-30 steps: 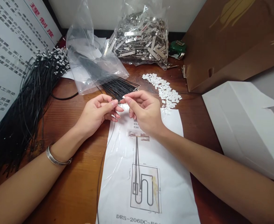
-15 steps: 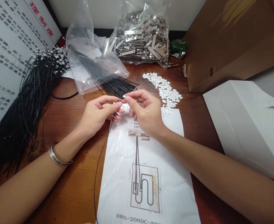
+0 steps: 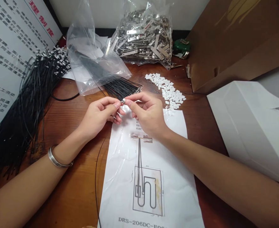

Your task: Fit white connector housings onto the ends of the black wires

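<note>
Glossy brown wooden desk (image 3: 65, 117) here, with a slightly crinkled paper drawing (image 3: 177, 158) lying flat on it. Above its top edge our left grip (image 3: 98, 115) is pinching a thin, bendy black wire (image 3: 96, 177) near one end, and our right grip (image 3: 151, 115) is closed on a tiny white piece (image 3: 123, 100) right at that end; can't tell if the wire's actually inside it. So we'd call this one halfway. The big floppy heap of white-tipped wires (image 3: 51, 63) on the left looks done to us. Probably left over: the straight, shiny-tipped bundle (image 3: 120, 87) poking out of a filmy clear bag (image 3: 82, 79), plus those loose boxy white bits (image 3: 170, 90).
</note>
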`<state>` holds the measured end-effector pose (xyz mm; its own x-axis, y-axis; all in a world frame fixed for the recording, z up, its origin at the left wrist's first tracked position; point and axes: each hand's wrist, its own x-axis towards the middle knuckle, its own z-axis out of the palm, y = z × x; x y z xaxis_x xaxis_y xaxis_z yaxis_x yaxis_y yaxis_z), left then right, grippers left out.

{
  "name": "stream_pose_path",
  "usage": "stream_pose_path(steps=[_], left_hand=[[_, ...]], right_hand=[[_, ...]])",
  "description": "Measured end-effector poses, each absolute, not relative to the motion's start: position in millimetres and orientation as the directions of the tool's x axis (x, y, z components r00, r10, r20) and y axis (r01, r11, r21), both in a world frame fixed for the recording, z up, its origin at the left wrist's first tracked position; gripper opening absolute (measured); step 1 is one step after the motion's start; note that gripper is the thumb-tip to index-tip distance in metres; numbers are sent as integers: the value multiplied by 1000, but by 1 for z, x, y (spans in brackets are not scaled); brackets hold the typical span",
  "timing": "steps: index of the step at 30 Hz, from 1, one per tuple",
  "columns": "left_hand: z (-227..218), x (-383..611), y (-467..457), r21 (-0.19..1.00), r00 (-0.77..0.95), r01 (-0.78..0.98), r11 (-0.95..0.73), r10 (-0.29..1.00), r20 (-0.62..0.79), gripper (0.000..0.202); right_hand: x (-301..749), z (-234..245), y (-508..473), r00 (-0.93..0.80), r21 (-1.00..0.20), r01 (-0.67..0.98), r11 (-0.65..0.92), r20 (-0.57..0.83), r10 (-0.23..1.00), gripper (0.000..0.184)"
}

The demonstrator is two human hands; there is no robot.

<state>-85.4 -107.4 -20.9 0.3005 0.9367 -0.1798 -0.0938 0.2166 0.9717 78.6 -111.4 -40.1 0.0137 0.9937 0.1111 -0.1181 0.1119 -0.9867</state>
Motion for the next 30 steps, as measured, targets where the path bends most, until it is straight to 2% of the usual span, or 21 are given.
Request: stream_pose_path(steps=[11,30], left_hand=[[-19,-85,-108,971,304,-91,222,934,-185,21],[-21,-85,-109,972,279,-100,211,944,-177,22]], right_hand=[[79,-40,-112,-19,-989,-56,138,139,990,11],[80,-41,-113,-35,-989,-68,135,138,990,11]])
